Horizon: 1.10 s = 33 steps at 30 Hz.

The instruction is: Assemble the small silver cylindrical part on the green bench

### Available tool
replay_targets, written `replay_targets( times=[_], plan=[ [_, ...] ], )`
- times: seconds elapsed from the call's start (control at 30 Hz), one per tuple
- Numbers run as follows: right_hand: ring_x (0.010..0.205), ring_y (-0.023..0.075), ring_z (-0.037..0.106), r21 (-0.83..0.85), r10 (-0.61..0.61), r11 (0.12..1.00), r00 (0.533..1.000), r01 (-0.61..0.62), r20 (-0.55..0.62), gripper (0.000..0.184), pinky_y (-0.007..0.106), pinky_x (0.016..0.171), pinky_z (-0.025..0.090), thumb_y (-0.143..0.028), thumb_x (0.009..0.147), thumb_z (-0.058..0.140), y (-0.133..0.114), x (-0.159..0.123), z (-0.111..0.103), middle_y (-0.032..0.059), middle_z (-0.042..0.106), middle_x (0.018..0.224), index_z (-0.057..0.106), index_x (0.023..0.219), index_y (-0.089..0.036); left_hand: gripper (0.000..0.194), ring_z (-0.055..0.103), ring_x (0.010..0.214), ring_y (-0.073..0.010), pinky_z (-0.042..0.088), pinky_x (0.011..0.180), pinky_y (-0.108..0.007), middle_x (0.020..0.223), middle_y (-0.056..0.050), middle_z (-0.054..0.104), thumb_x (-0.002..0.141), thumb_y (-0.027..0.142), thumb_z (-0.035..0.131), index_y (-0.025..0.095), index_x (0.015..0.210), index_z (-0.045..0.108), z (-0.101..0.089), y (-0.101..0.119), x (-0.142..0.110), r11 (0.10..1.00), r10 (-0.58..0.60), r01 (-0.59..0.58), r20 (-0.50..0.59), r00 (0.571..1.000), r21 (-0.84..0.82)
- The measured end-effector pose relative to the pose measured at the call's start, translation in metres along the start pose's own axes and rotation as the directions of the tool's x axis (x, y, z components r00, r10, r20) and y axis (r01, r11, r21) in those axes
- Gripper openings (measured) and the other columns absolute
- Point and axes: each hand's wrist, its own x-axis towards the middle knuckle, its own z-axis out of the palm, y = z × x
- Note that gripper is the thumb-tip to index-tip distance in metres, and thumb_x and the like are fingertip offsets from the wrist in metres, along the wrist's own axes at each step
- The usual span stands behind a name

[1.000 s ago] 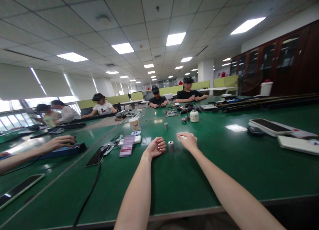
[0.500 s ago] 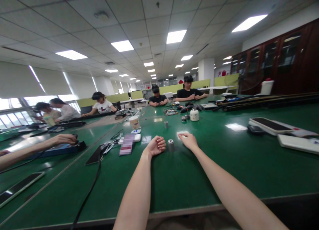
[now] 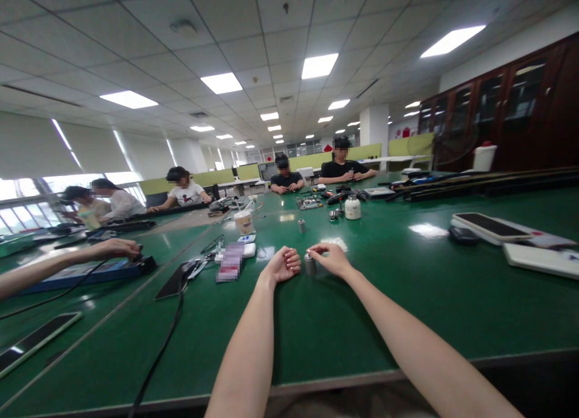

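A small grey metal cylinder (image 3: 310,266) stands upright on the green table, between my two hands; it looks like a small motor, though I cannot be sure of its kind. My right hand (image 3: 333,259) comes in from the right, its thumb and fingertips closed at the cylinder's top. On the other side, my left hand (image 3: 284,265) rests on the table close to the cylinder, fingers curled in; whatever they may hold is hidden. Beyond it stands a second, similar cylinder (image 3: 301,226).
A patterned white jar (image 3: 353,208) and a circuit board (image 3: 309,202) are farther back. Left are a drink cup (image 3: 244,222), a black cable (image 3: 169,327) and a co-worker's hand (image 3: 120,249) on a blue case. White flat devices (image 3: 543,260) lie right. Other people sit around the table.
My right hand has moved left, from beside the near cylinder to its top, and its fingertips now meet there. My left hand has stayed in place.
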Motion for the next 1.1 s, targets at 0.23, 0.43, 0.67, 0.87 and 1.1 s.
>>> replay_targets(
  times=[0.23,0.43,0.67,0.87,1.1],
  plan=[
    [0.073,0.0175,0.067,0.007,-0.009,1.000,0.999,0.009,0.033,0.023,0.027,0.069,0.051,-0.038,0.080,0.062,0.002,0.001,0.002,0.0044,0.075,0.082,0.075,0.086,-0.020,0.038,0.025,0.041,-0.0084,0.022,0.044,-0.021,0.050,0.006,0.016,0.082,0.017,0.048,0.019,0.055,0.021,-0.003,0.000,0.002,1.000,-0.002,0.003,0.023,1.000,-0.011],
    [0.070,0.0166,0.066,0.044,0.042,0.998,0.997,-0.045,0.061,0.025,0.027,0.067,0.051,-0.041,0.079,0.063,0.008,0.002,0.007,0.0045,0.074,0.079,0.074,0.084,-0.019,0.038,0.025,0.042,-0.0084,0.022,0.044,-0.021,0.050,0.006,0.016,0.083,0.018,0.047,0.019,0.056,0.021,-0.003,0.000,0.001,1.000,-0.001,0.001,0.012,1.000,0.004],
    [0.076,0.0178,0.067,0.135,0.078,0.986,0.990,-0.094,0.119,0.031,0.028,0.070,0.052,-0.043,0.079,0.063,0.010,0.001,0.007,0.0049,0.075,0.087,0.074,0.097,-0.020,0.038,0.026,0.042,-0.0083,0.022,0.044,-0.020,0.050,0.006,0.017,0.083,0.017,0.047,0.019,0.055,0.021,-0.002,0.000,0.002,1.000,-0.012,0.011,0.032,0.999,0.022],
    [0.082,0.0198,0.068,0.142,0.045,0.988,0.996,-0.055,0.076,0.027,0.030,0.075,0.052,-0.041,0.080,0.061,0.011,0.003,0.009,0.0054,0.075,0.091,0.076,0.091,-0.020,0.038,0.024,0.042,-0.0083,0.023,0.044,-0.020,0.049,0.006,0.017,0.084,0.018,0.046,0.019,0.054,0.022,-0.001,-0.001,0.004,0.998,-0.040,0.040,0.014,0.999,0.057],
    [0.099,0.0209,0.064,0.010,0.093,0.996,0.986,-0.093,-0.141,0.027,0.035,0.091,0.047,-0.044,0.085,0.057,0.021,0.011,0.001,0.0032,0.073,0.102,0.075,0.096,-0.027,0.038,0.023,0.041,-0.0079,0.022,0.044,-0.020,0.049,0.006,0.017,0.084,0.018,0.045,0.019,0.054,0.022,0.002,-0.001,0.004,0.997,-0.044,0.044,0.007,0.999,0.068]
  ],
)
